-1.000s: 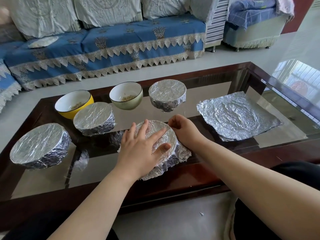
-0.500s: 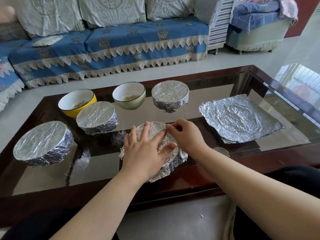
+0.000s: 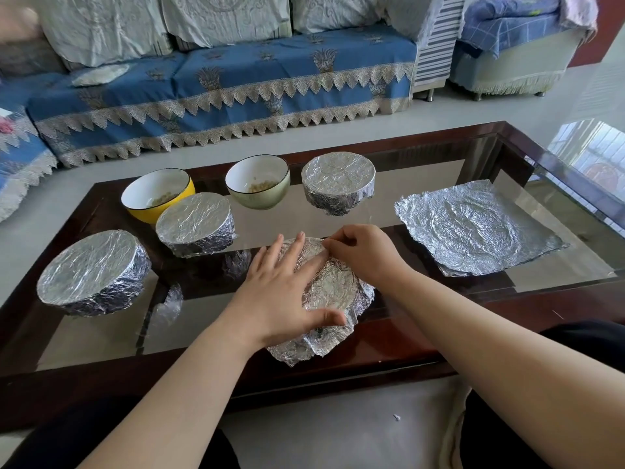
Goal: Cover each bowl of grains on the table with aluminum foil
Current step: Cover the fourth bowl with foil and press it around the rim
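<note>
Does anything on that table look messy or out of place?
Mostly tidy. The foil on the near bowl under both hands flares loose at its front edge, unlike the three snugly wrapped bowls. Nothing looks spilled.

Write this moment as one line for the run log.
left hand flat on foil-topped bowl | right hand pinching its far foil edge | uncovered: yellow bowl, green bowl

Well beyond my hands, past the glass-topped coffee table (image 3: 439, 362), runs a sofa (image 3: 236, 82) under a blue, lace-edged cover, pale cushions (image 3: 223, 15) propped along its back. Far off to my right hand's side sits an armchair (image 3: 507, 59) draped in blue checked cloth.
</note>
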